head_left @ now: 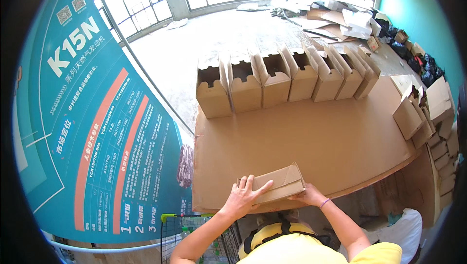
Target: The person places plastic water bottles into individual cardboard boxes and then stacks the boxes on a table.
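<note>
A long, closed cardboard box (pixel 278 182) lies tilted between my hands at the near edge of the table. My left hand (pixel 243 199) grips its left end, with the thumb stretched along the top and the fingers over the far side. At the box's lower right corner, my right hand (pixel 310 196) holds on from beneath, and some of its fingers are hidden by the box. Beyond, a row of open-topped cardboard boxes (pixel 245 86) stands upright along the table's far edge, their flaps raised.
Brown cardboard covers the table (pixel 292 135). More cardboard boxes (pixel 411 118) crowd its right side. A large teal banner (pixel 104 132) stands on the left, and a black wire basket (pixel 194 237) with bottles sits below it. Flattened cardboard and bags (pixel 340 20) heap up at the back right.
</note>
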`<act>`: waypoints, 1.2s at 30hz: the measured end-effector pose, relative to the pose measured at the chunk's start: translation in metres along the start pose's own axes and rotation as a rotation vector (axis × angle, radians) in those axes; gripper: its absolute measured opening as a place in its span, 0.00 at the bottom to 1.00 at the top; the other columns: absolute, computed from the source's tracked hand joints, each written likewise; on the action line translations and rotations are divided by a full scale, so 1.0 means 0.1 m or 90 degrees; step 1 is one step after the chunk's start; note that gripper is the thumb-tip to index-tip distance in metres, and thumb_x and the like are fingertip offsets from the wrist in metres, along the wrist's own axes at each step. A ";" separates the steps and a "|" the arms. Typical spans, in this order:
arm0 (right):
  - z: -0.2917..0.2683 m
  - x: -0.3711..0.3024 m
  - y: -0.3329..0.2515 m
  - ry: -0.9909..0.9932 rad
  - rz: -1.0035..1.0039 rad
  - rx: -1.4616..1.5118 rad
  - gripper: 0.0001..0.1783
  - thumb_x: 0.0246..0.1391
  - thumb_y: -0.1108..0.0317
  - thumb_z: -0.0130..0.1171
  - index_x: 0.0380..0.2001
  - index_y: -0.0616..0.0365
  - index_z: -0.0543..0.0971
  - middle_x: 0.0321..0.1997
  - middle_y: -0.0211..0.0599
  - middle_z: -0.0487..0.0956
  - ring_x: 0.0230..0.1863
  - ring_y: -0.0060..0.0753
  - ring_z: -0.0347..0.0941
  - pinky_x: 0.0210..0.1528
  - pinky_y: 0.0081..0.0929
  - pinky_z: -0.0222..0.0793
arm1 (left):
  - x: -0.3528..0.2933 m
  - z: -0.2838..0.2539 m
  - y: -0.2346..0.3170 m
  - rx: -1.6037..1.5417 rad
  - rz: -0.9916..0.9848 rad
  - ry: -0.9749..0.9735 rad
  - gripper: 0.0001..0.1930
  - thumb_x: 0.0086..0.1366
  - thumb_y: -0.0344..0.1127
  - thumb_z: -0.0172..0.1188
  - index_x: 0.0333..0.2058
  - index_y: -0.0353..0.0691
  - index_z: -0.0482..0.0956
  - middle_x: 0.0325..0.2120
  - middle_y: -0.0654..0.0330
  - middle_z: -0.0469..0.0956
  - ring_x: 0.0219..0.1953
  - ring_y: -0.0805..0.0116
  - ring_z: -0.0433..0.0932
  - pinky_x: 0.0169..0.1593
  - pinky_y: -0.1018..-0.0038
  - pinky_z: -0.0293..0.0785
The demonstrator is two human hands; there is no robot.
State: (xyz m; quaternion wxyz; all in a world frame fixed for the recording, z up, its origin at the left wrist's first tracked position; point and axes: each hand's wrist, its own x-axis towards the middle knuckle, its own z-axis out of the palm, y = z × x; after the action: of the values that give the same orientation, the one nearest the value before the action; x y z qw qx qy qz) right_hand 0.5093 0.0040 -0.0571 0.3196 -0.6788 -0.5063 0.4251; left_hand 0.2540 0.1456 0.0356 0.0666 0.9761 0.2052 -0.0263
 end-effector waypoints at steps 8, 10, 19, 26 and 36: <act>0.40 1.26 -0.31 0.030 -0.101 0.090 0.41 0.47 0.63 0.71 0.61 0.60 0.61 0.54 0.50 0.76 0.55 0.43 0.73 0.53 0.39 0.71 | 0.36 -0.23 -1.18 0.078 -0.059 -0.012 0.53 0.49 0.44 0.73 0.68 0.78 0.46 0.59 0.42 0.59 0.63 0.44 0.60 0.55 0.47 0.68; 0.60 1.92 -0.29 0.022 -0.091 0.140 0.42 0.49 0.64 0.69 0.63 0.64 0.59 0.55 0.52 0.75 0.56 0.46 0.73 0.54 0.37 0.71 | 0.48 -0.24 -1.62 0.119 -0.109 0.009 0.53 0.48 0.42 0.73 0.68 0.77 0.47 0.61 0.42 0.58 0.64 0.46 0.59 0.57 0.50 0.67; 0.77 3.11 -1.20 0.177 0.041 -0.092 0.54 0.57 0.47 0.57 0.66 0.79 0.41 0.60 0.70 0.67 0.62 0.58 0.66 0.62 0.35 0.63 | 1.24 -0.04 -2.50 0.185 -0.322 0.090 0.42 0.62 0.24 0.52 0.68 0.74 0.48 0.68 0.54 0.52 0.68 0.46 0.53 0.62 0.42 0.58; 0.73 2.56 -1.09 -0.001 -0.064 -0.013 0.51 0.60 0.45 0.53 0.68 0.71 0.43 0.74 0.61 0.44 0.75 0.50 0.39 0.75 0.34 0.38 | 1.12 0.02 -2.54 0.181 -0.348 0.116 0.42 0.61 0.22 0.48 0.69 0.71 0.48 0.70 0.57 0.50 0.70 0.46 0.49 0.66 0.42 0.51; -0.50 0.24 0.28 0.055 -0.091 -0.007 0.37 0.62 0.50 0.52 0.68 0.56 0.57 0.72 0.50 0.56 0.72 0.48 0.51 0.73 0.39 0.45 | 1.14 0.38 -2.58 0.224 -0.520 0.157 0.38 0.62 0.24 0.49 0.69 0.53 0.50 0.70 0.59 0.49 0.71 0.53 0.48 0.64 0.46 0.54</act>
State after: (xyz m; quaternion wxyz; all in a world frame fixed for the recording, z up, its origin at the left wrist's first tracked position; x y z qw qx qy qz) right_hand 0.5693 0.0188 -0.0659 0.3671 -0.6604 -0.5416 0.3685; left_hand 0.2531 0.4196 -0.0418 -0.1410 0.8074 0.5721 0.0315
